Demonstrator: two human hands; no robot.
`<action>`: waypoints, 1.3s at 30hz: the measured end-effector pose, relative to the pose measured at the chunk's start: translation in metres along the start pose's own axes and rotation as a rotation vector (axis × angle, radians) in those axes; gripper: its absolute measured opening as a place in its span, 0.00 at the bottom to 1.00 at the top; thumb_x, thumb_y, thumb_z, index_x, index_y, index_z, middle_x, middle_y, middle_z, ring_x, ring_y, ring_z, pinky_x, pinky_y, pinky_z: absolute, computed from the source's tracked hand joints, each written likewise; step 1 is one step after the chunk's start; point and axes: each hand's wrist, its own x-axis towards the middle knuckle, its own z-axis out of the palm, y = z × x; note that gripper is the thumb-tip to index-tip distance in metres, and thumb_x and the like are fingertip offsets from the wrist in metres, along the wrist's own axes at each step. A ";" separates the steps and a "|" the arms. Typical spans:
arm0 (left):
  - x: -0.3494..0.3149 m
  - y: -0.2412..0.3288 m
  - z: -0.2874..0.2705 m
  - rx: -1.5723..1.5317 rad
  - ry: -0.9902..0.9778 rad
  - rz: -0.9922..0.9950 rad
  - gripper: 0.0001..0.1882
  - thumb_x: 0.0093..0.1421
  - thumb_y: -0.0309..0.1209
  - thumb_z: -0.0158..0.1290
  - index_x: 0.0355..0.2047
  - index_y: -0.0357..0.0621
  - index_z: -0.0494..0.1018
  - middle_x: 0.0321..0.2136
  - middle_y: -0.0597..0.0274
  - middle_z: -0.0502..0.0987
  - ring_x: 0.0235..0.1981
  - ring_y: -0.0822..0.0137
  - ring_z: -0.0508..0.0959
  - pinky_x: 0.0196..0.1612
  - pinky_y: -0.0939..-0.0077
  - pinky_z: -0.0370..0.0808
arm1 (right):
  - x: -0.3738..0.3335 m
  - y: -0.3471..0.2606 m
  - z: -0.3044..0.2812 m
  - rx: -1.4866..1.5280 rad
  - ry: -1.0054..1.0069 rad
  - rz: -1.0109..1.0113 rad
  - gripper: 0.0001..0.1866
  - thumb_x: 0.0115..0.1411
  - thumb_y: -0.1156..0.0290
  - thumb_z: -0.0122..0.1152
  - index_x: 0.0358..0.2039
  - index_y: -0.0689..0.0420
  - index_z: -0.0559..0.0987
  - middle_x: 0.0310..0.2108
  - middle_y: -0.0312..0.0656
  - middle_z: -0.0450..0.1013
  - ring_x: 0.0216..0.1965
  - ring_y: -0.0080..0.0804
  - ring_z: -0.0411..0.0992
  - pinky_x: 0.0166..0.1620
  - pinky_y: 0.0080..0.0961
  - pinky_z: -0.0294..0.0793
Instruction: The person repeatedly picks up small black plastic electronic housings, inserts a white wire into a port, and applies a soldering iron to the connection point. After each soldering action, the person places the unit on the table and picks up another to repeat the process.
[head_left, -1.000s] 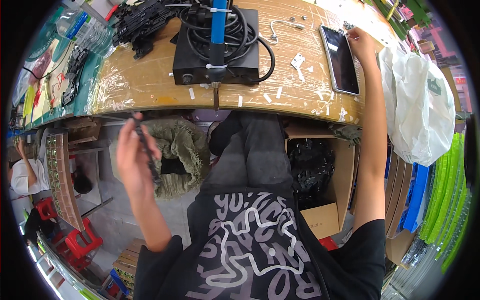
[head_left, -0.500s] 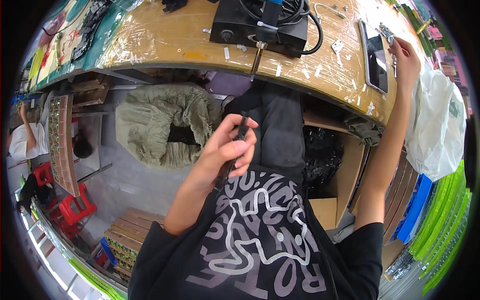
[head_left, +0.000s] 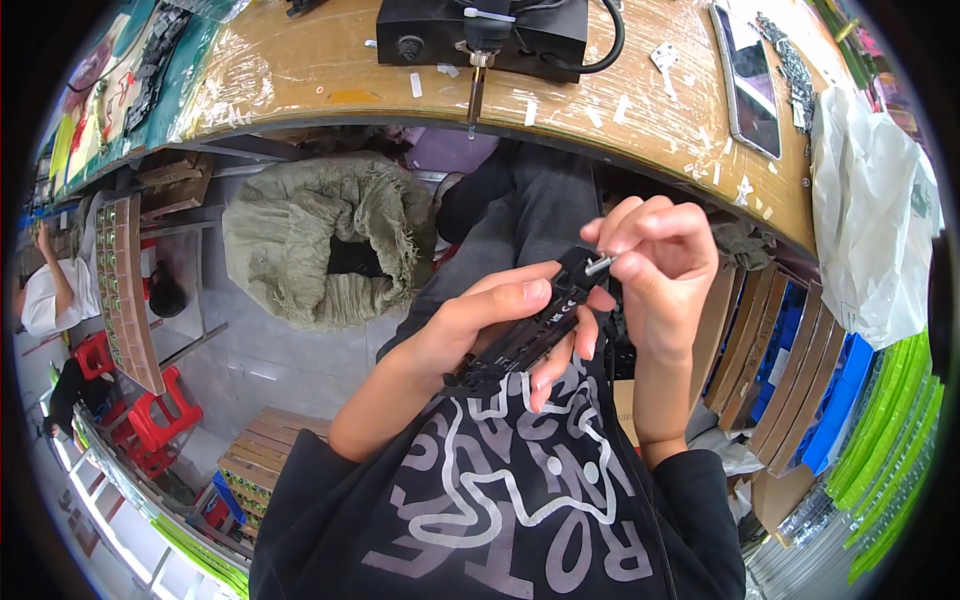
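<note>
Above my lap, my left hand (head_left: 465, 325) is wrapped round a long black plastic casing (head_left: 520, 340) with small pale markings, which slants up to the right. My right hand (head_left: 668, 270) is at its upper end, with thumb and fingertips closed on a small silver metal pin (head_left: 599, 266). The pin meets the casing's end; whether it sits inside or only touches cannot be made out. On the bench at the far right lies a strip of small metal pieces (head_left: 797, 80) beside a phone-like dark-screened device (head_left: 750, 90).
A tool with a metal shaft (head_left: 477, 95) juts over the bench edge from a black box (head_left: 560, 45). A white plastic bag (head_left: 870, 220) hangs at the right, above stacked trays (head_left: 790, 370). Left of my legs stands an olive cloth sack (head_left: 290, 250). Red stools (head_left: 165, 410) are farther left.
My right hand has come back from the metal pieces on the bench to the casing, bringing a silver pin. My left hand has turned the casing and moved it slightly right.
</note>
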 end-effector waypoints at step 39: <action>-0.005 0.010 -0.013 0.302 0.062 0.020 0.21 0.57 0.37 0.45 0.42 0.29 0.59 0.26 0.54 0.68 0.18 0.74 0.70 0.17 0.83 0.71 | -0.001 0.005 -0.004 -0.579 -0.222 -0.009 0.06 0.49 0.76 0.56 0.27 0.64 0.75 0.27 0.42 0.71 0.35 0.34 0.68 0.48 0.37 0.62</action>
